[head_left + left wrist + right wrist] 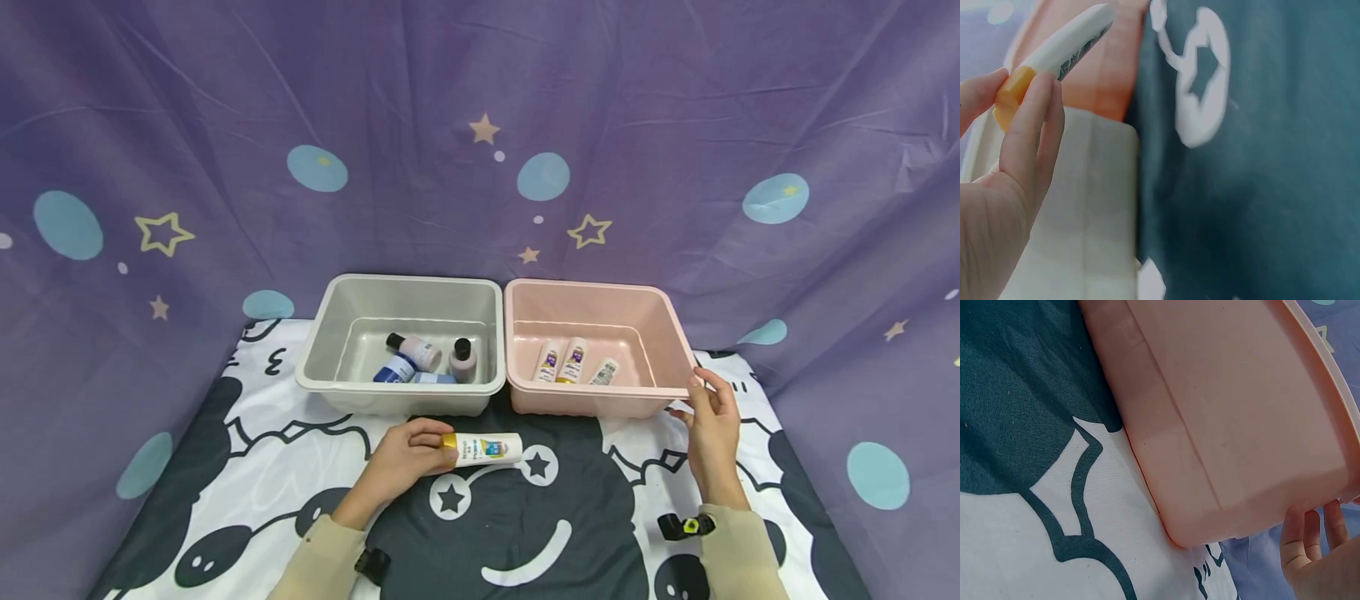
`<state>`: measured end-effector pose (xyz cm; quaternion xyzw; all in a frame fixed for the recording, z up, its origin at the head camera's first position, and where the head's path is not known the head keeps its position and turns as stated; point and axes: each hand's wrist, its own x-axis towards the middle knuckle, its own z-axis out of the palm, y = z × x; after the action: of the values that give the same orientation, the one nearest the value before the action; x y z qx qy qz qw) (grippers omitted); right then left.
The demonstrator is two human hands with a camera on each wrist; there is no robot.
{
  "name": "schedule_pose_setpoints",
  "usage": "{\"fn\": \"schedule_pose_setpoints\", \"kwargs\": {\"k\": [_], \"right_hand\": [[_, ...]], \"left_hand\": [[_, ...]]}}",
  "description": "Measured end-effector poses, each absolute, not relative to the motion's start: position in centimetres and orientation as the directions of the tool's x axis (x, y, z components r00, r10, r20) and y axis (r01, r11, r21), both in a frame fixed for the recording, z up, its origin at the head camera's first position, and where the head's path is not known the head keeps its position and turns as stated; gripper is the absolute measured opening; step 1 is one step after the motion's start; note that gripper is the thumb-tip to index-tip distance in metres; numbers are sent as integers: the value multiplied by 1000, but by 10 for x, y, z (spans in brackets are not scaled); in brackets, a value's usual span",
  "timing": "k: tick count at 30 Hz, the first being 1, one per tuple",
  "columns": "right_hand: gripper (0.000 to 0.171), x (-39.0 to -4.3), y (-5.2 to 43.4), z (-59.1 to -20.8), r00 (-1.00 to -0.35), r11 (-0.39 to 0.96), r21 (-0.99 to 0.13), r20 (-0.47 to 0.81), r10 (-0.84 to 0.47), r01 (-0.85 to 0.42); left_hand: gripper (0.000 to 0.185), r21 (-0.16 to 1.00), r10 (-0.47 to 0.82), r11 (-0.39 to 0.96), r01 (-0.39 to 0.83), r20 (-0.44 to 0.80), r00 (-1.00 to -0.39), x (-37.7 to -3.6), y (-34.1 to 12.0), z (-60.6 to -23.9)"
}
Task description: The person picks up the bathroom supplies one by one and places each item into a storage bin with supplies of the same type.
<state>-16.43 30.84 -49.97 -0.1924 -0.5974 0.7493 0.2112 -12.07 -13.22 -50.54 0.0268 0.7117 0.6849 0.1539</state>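
Note:
My left hand point(408, 457) pinches the yellow cap of a white tube point(491, 448) between thumb and fingers. The tube lies level in front of the two bins, its printed label facing up. In the left wrist view the same tube point(1069, 40) points away from the fingers. At the front right corner of a pink bin point(592, 402), my right hand point(714, 429) holds the rim. The right wrist view shows its fingers point(1294, 534) against the bin's edge. Inside the pink bin are several small white tubes point(572, 360).
A grey bin point(405, 402) stands close against the pink bin's left side. It holds black-capped bottles point(462, 364) and blue items point(396, 368). Beneath lies a black and white patterned cloth point(562, 500). A purple curtain point(420, 167) hangs behind the bins.

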Motion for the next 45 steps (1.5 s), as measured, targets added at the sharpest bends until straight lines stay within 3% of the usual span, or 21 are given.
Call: {"fn": "schedule_pose_setpoints", "kwargs": {"k": [9, 22, 33, 45], "right_hand": [[34, -163, 308, -500, -837, -188, -979, -35, 546, -82], [34, -164, 309, -499, -839, -198, -977, -38, 543, -84], [32, -164, 308, -500, -838, -192, -978, -40, 544, -78], [35, -168, 310, -502, -840, -218, -971, -39, 541, -95]], "left_hand": [[46, 981, 340, -73, -182, -148, -929, -121, -120, -479], [43, 991, 344, -107, -80, -38, -938, -147, -95, -433], [38, 992, 332, -128, -13, 31, -943, -197, -56, -390], [34, 992, 338, -123, -26, 17, -941, -280, 6, -358]]}}
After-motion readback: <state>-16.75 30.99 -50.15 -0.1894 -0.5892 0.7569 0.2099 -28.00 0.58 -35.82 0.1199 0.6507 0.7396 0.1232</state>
